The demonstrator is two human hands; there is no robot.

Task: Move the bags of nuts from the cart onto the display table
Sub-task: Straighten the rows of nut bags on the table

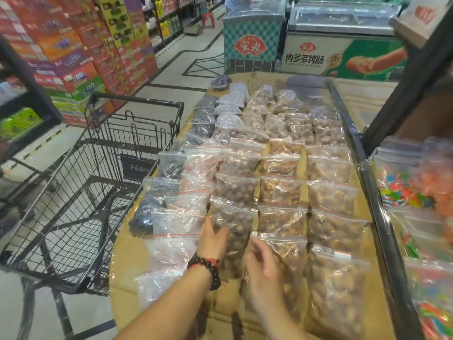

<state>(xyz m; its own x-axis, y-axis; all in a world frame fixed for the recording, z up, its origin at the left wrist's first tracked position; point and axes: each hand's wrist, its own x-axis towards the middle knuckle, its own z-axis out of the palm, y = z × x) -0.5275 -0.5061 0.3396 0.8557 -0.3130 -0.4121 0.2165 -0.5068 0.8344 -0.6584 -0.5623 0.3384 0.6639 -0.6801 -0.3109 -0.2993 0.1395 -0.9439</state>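
Cart (98, 192): wire, touching the table's (127, 256) left edge.
Bags: rows on the table – too many to count.
Left hand (213, 241): fingers relaxed on a nut bag (235, 231).
Right hand (263, 268): loose (blurred), beside it.

Well beyond both hands, past the far end of the table, a white and green freezer (343, 55) carries the large black characters 肉多多烤肠 on its front panel, with a small red fan-shaped logo above them and a round badge bearing 肉 just to their right. To its left, a teal checked freezer (252, 42) shows a larger red fan-shaped logo with white characters that read 安井. Far to the left of the left hand, the stacked cartons (73, 67) have print too blurred to read, and the dark plate (137, 166) on the cart shows only small round symbols.
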